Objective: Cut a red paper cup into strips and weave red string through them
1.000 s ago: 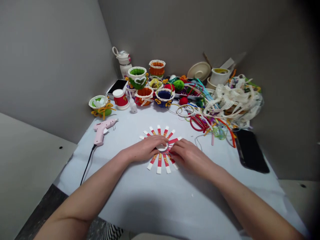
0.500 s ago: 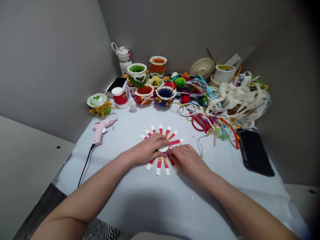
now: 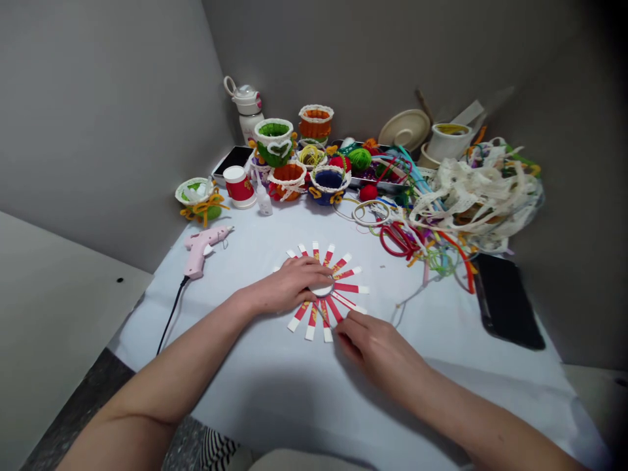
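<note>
A paper cup cut into strips (image 3: pixel 297 316) lies spread out like a sunburst on the table, red with gold marks and white tips. My left hand (image 3: pixel 289 284) rests over its round white base, thumb on the near side and fingers across the far side, holding it down. Close to the strips on the lower right, my right hand (image 3: pixel 375 343) is closed in a pinch on a thin cord (image 3: pixel 324 315) that runs toward the base. Its fingertips are partly hidden. Farther right, a thin grey cord (image 3: pixel 417 292) trails toward the craft pile.
A pink glue gun (image 3: pixel 197 254) lies left, its cable running off the edge. Behind stand a red-and-white paper cup (image 3: pixel 239 188), a glue bottle (image 3: pixel 263 200) and several yarn-woven cups (image 3: pixel 275 152). Red scissors (image 3: pixel 396 239), lace trim (image 3: pixel 471 190) and a black phone (image 3: pixel 507 301) lie right.
My right hand has moved away from the cup's base, toward me and slightly right, drawing the thin cord out. My left hand stays on the base. The view has shifted slightly.
</note>
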Demonstrator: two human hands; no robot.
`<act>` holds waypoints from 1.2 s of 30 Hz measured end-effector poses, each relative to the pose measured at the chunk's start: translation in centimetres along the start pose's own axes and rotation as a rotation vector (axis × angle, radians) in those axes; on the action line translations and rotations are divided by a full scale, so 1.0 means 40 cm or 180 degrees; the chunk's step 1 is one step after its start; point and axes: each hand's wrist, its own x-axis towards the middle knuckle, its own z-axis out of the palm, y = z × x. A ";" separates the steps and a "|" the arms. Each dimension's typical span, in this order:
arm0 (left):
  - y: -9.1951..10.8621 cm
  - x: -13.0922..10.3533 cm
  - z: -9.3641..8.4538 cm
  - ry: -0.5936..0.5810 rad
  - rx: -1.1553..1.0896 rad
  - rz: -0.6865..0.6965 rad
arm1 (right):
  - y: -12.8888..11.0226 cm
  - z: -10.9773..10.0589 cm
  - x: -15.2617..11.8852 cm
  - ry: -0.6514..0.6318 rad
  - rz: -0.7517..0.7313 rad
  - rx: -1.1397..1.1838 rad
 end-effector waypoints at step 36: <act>0.004 -0.004 0.005 0.0269 -0.0334 0.0240 | 0.150 -0.009 0.084 0.0780 0.0576 -0.0221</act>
